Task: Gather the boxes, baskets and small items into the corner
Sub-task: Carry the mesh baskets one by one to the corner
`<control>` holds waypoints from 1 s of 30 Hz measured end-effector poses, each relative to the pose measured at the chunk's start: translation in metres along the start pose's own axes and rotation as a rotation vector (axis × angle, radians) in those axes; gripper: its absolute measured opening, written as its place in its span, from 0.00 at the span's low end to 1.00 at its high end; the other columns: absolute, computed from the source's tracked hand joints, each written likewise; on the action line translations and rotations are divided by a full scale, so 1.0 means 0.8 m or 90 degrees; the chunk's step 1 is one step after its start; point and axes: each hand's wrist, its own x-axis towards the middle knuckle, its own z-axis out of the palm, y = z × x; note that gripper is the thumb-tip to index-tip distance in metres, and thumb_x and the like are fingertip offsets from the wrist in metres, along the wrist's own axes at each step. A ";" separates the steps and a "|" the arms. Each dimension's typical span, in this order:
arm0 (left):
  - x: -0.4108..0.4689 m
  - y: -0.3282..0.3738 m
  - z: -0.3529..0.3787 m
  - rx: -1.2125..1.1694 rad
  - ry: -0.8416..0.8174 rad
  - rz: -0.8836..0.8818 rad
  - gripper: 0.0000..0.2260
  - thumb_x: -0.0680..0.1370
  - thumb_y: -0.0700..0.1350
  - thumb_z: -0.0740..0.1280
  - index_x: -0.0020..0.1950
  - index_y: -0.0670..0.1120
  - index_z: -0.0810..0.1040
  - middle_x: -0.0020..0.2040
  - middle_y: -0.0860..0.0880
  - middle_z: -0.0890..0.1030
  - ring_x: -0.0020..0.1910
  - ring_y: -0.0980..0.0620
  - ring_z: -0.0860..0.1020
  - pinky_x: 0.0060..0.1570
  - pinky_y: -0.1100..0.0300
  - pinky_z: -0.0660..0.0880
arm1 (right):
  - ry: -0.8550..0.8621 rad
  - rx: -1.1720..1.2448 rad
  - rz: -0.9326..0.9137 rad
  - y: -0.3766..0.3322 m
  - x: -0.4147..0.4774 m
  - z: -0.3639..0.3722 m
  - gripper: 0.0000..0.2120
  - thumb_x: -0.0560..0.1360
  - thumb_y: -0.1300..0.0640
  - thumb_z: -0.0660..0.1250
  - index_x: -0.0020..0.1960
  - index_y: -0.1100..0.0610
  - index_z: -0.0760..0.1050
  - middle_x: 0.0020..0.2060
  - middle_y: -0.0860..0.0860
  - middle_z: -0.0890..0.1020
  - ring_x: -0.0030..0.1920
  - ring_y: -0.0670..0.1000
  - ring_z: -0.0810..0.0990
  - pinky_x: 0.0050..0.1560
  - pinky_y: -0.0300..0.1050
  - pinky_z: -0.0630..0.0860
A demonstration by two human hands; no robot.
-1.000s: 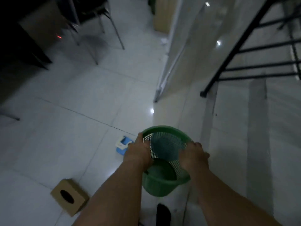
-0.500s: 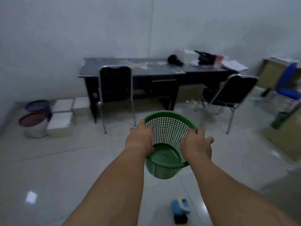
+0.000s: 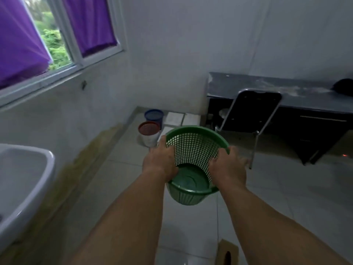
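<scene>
**Green basket held in both hands, facing the corner**

A round green plastic mesh basket (image 3: 193, 148) hangs in the air above the pale tiled floor (image 3: 118, 180), held out in front of the person with its open mouth tilted up and back toward the camera. The left hand (image 3: 160, 161) grasps the basket's left side, its fingers curled round the rim. The right hand (image 3: 227, 169) grasps the opposite side, its fingers curled onto the mesh wall just below the rim. Both forearms are stretched forward.

Beyond the basket, where the two white walls meet, stand a blue round container (image 3: 153, 114) and, just in front of it, a red-rimmed round container (image 3: 149, 131) with a white lower part; it may be a red basket set in a white bucket, but the dim view does not settle that. Just right of them lie flat white boxes (image 3: 174, 117), side by side on the floor.

To the right are a dark grey desk (image 3: 286, 92) and a black chair with a metal frame (image 3: 256, 109) in front of it. A white ceramic sink (image 3: 21, 169) juts in at the left edge, under a window with purple curtains (image 3: 89, 25). A brown cardboard box with a dark slot (image 3: 227, 251) lies on the floor at the bottom edge, below the right forearm.
</scene>
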 end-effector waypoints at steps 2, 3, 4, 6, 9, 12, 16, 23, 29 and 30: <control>0.027 -0.034 0.008 -0.009 0.005 -0.029 0.30 0.70 0.55 0.75 0.68 0.51 0.68 0.78 0.53 0.49 0.65 0.39 0.67 0.58 0.44 0.73 | -0.017 -0.007 -0.014 -0.034 0.030 0.026 0.16 0.79 0.51 0.57 0.65 0.52 0.71 0.68 0.53 0.63 0.62 0.63 0.63 0.49 0.52 0.70; 0.042 -0.050 0.012 -0.014 0.002 -0.042 0.30 0.70 0.55 0.75 0.68 0.51 0.68 0.78 0.53 0.49 0.65 0.39 0.67 0.58 0.44 0.73 | -0.026 -0.007 -0.022 -0.051 0.046 0.038 0.16 0.79 0.51 0.57 0.65 0.52 0.70 0.68 0.53 0.63 0.62 0.63 0.63 0.49 0.52 0.70; 0.055 -0.064 0.016 -0.018 -0.006 -0.055 0.29 0.70 0.56 0.75 0.67 0.52 0.68 0.79 0.53 0.48 0.65 0.39 0.67 0.57 0.44 0.73 | -0.033 -0.010 -0.034 -0.065 0.060 0.049 0.17 0.79 0.51 0.57 0.66 0.52 0.70 0.68 0.53 0.63 0.62 0.63 0.64 0.51 0.52 0.70; 0.094 -0.096 0.022 -0.020 -0.008 -0.080 0.29 0.71 0.57 0.74 0.68 0.52 0.68 0.79 0.53 0.46 0.66 0.39 0.67 0.57 0.44 0.73 | -0.048 -0.021 -0.074 -0.096 0.097 0.079 0.18 0.79 0.51 0.57 0.68 0.52 0.68 0.69 0.54 0.64 0.63 0.63 0.65 0.56 0.54 0.72; 0.164 -0.138 0.023 -0.031 -0.001 -0.127 0.28 0.71 0.56 0.74 0.67 0.53 0.68 0.80 0.53 0.45 0.67 0.39 0.66 0.59 0.44 0.73 | -0.081 -0.009 -0.102 -0.147 0.167 0.118 0.18 0.79 0.50 0.57 0.68 0.51 0.67 0.69 0.55 0.63 0.63 0.63 0.65 0.56 0.54 0.71; 0.237 -0.173 0.023 -0.044 -0.006 -0.176 0.27 0.71 0.54 0.75 0.66 0.53 0.68 0.80 0.52 0.45 0.67 0.40 0.66 0.59 0.44 0.73 | -0.126 -0.028 -0.134 -0.202 0.245 0.154 0.19 0.80 0.50 0.57 0.69 0.51 0.66 0.70 0.56 0.63 0.64 0.63 0.65 0.57 0.52 0.69; 0.318 -0.224 0.019 -0.061 -0.016 -0.251 0.29 0.71 0.53 0.75 0.68 0.53 0.68 0.80 0.50 0.44 0.69 0.40 0.65 0.62 0.45 0.72 | -0.152 -0.053 -0.192 -0.281 0.342 0.199 0.20 0.79 0.49 0.56 0.70 0.51 0.66 0.69 0.57 0.67 0.64 0.63 0.66 0.57 0.53 0.69; 0.464 -0.361 0.024 -0.086 -0.046 -0.306 0.29 0.71 0.51 0.75 0.69 0.53 0.67 0.80 0.50 0.42 0.70 0.38 0.64 0.63 0.43 0.71 | -0.242 -0.053 -0.230 -0.420 0.451 0.298 0.21 0.81 0.50 0.55 0.73 0.52 0.63 0.72 0.55 0.63 0.67 0.62 0.61 0.60 0.54 0.69; 0.599 -0.484 0.006 -0.072 -0.078 -0.295 0.29 0.74 0.48 0.72 0.72 0.52 0.64 0.80 0.48 0.40 0.71 0.38 0.62 0.66 0.46 0.69 | -0.292 -0.030 -0.195 -0.545 0.545 0.385 0.24 0.81 0.48 0.55 0.75 0.50 0.61 0.74 0.55 0.61 0.68 0.61 0.61 0.61 0.55 0.70; 0.623 -0.502 0.001 -0.062 -0.078 -0.287 0.29 0.74 0.48 0.72 0.72 0.52 0.63 0.80 0.48 0.41 0.71 0.38 0.63 0.65 0.46 0.69 | -0.293 -0.022 -0.189 -0.563 0.562 0.397 0.24 0.81 0.47 0.55 0.75 0.50 0.61 0.74 0.55 0.61 0.68 0.61 0.61 0.61 0.55 0.70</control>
